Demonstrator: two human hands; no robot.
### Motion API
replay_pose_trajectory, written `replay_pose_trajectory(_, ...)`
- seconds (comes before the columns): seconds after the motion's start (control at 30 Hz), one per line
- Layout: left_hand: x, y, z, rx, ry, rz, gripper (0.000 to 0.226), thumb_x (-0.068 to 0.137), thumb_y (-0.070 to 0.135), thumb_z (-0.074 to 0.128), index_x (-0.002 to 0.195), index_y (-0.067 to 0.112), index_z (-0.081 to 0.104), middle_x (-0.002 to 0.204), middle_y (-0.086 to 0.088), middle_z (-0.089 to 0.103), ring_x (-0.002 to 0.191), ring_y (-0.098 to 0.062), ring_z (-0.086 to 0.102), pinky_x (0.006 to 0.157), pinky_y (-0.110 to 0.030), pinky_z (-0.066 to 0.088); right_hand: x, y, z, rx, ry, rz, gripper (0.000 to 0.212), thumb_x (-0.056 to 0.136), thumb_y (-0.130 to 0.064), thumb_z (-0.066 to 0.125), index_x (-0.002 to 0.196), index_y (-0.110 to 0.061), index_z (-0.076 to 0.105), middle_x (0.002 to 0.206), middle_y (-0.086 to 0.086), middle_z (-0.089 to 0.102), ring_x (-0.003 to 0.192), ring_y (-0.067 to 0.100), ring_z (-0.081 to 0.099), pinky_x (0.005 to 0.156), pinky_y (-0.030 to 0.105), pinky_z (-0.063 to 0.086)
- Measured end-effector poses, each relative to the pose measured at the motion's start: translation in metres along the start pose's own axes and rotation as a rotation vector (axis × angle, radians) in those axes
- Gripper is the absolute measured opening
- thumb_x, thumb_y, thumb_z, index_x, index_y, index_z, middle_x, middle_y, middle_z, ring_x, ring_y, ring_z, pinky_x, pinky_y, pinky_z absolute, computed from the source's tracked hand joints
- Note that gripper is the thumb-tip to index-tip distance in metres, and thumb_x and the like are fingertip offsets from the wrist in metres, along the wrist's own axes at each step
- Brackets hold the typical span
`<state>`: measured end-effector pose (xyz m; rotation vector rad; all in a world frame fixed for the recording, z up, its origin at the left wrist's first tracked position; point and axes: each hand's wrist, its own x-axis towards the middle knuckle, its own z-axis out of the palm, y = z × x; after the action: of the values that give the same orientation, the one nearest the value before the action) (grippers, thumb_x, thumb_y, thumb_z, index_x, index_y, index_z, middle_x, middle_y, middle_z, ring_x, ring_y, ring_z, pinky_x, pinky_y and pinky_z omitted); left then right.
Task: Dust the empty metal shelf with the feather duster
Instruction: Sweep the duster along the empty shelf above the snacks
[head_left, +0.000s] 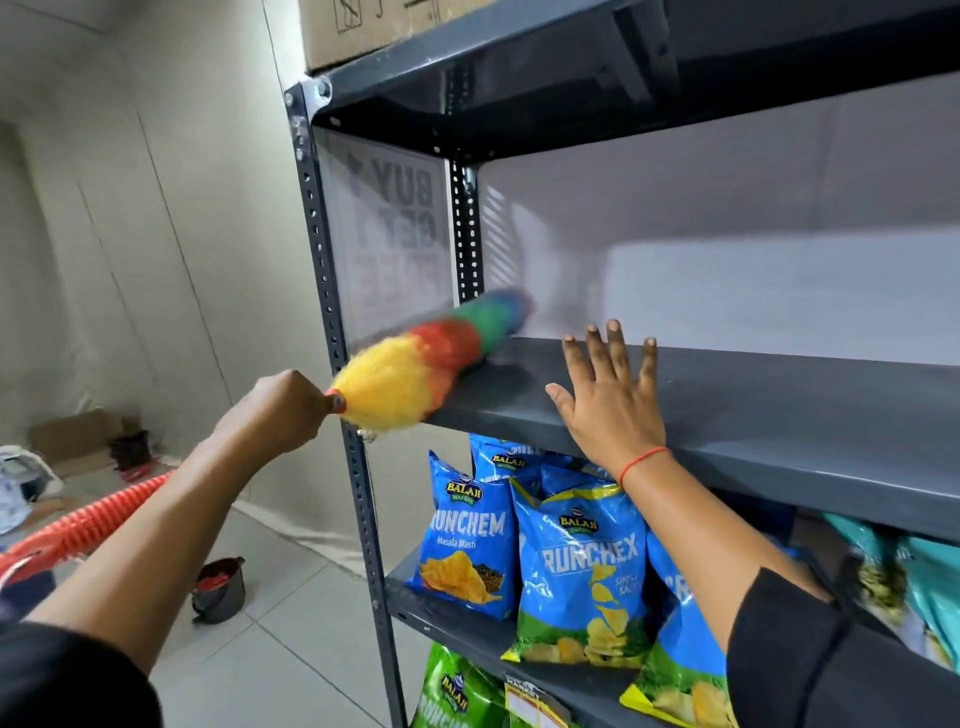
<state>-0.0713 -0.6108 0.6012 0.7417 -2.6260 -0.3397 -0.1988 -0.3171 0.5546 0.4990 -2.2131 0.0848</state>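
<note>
The empty dark grey metal shelf (753, 410) runs across the middle of the rack. A feather duster (415, 364) with a yellow, red, green and blue head lies across the shelf's left end, its blue tip blurred near the back wall. My left hand (280, 405) is shut on the duster's handle just left of the rack's front post. My right hand (608, 395) rests flat on the shelf with fingers spread, to the right of the duster head and apart from it.
Blue and green chip bags (576, 566) fill the lower shelves. A cardboard box (363, 31) sits on the top shelf. The perforated front post (332, 312) stands at the left. A ribbed orange hose (88, 525) and a dark pot (218, 592) are on the tiled floor at left.
</note>
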Motion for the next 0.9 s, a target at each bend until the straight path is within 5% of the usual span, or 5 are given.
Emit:
replay_pose_trajectory(0.17, 0.006, 0.007, -0.013, 0.116, 0.105, 0.035, 0.040, 0.090, 0.038, 0.056, 0.088, -0.001, 0.066, 0.070, -0.011, 0.053, 0.059, -0.029, 0.051, 0.057, -0.029, 0.040, 0.000, 0.001, 0.000, 0.007, -0.010, 0.005, 0.061, 0.094, -0.049, 0.027, 0.143, -0.014, 0.014, 0.152, 0.016, 0.021, 0.142, 0.032, 0.003, 0.110, 0.058, -0.006)
replay_pose_trajectory(0.3, 0.013, 0.018, -0.008, 0.041, 0.047, 0.112, 0.041, 0.091, 0.038, 0.056, 0.065, 0.007, 0.065, 0.077, -0.022, 0.067, 0.067, -0.038, 0.063, 0.055, -0.030, 0.043, -0.002, 0.002, 0.000, 0.013, -0.011, 0.022, 0.062, 0.093, -0.050, 0.026, 0.142, -0.014, 0.016, 0.152, 0.016, 0.024, 0.142, 0.033, 0.005, 0.110, 0.058, -0.004)
replay_pose_trajectory(0.5, 0.001, 0.026, 0.004, 0.181, 0.155, 0.008, 0.039, 0.094, 0.036, 0.051, 0.112, 0.004, 0.062, 0.103, -0.021, 0.066, 0.091, -0.038, 0.064, 0.075, -0.039, 0.051, -0.001, 0.003, -0.004, 0.052, -0.029, 0.050, 0.062, 0.093, -0.051, 0.026, 0.142, -0.014, 0.017, 0.151, 0.016, 0.024, 0.142, 0.033, 0.005, 0.110, 0.060, -0.003)
replay_pose_trajectory(0.77, -0.036, 0.096, 0.031, 0.361, 0.029, 0.515, 0.028, 0.097, 0.022, 0.046, 0.119, 0.024, 0.063, 0.103, -0.008, 0.072, 0.084, -0.025, 0.071, 0.075, -0.037, 0.060, 0.001, 0.005, -0.012, 0.293, 0.117, 0.191, 0.061, 0.093, -0.047, 0.036, 0.142, -0.014, 0.021, 0.151, 0.016, 0.025, 0.141, 0.035, 0.006, 0.110, 0.060, -0.001)
replay_pose_trajectory(0.9, -0.029, 0.098, 0.018, 0.315, 0.026, 0.488, 0.030, 0.096, 0.036, 0.043, 0.105, 0.022, 0.068, 0.092, -0.004, 0.071, 0.076, -0.020, 0.070, 0.070, -0.034, 0.061, -0.004, 0.022, -0.022, 0.333, 0.252, 0.254, 0.062, 0.092, -0.041, 0.045, 0.142, -0.015, 0.021, 0.151, 0.017, 0.025, 0.140, 0.036, 0.010, 0.110, 0.059, 0.002)
